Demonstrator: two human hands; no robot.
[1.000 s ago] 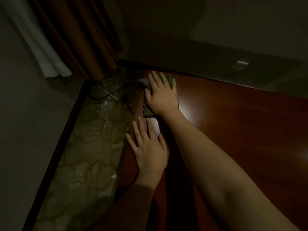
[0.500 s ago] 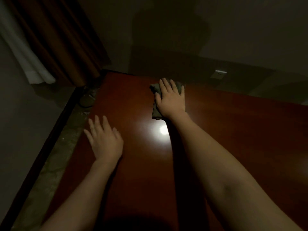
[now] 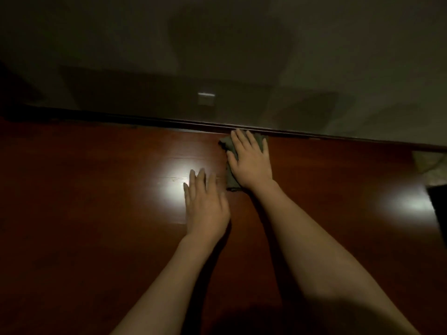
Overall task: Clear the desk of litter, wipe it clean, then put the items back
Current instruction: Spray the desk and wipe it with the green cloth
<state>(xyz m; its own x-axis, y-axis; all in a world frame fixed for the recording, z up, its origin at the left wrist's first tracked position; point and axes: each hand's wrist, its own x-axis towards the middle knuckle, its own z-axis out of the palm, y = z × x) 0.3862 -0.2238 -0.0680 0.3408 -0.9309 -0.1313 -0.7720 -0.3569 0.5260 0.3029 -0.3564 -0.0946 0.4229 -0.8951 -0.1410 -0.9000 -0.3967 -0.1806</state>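
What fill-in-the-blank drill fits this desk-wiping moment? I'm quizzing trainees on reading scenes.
1. The right hand presses flat on a grey-green ____.
2. The cloth lies near the desk's ____ edge, by the wall.
3. The left hand rests ____ on the wood, holding nothing.

Missing words: cloth; far; flat

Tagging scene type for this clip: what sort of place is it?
Probably a dim hotel or bedroom: a glossy red-brown wooden desk set against a plain wall with a switch plate. The right hand presses a cloth on it.
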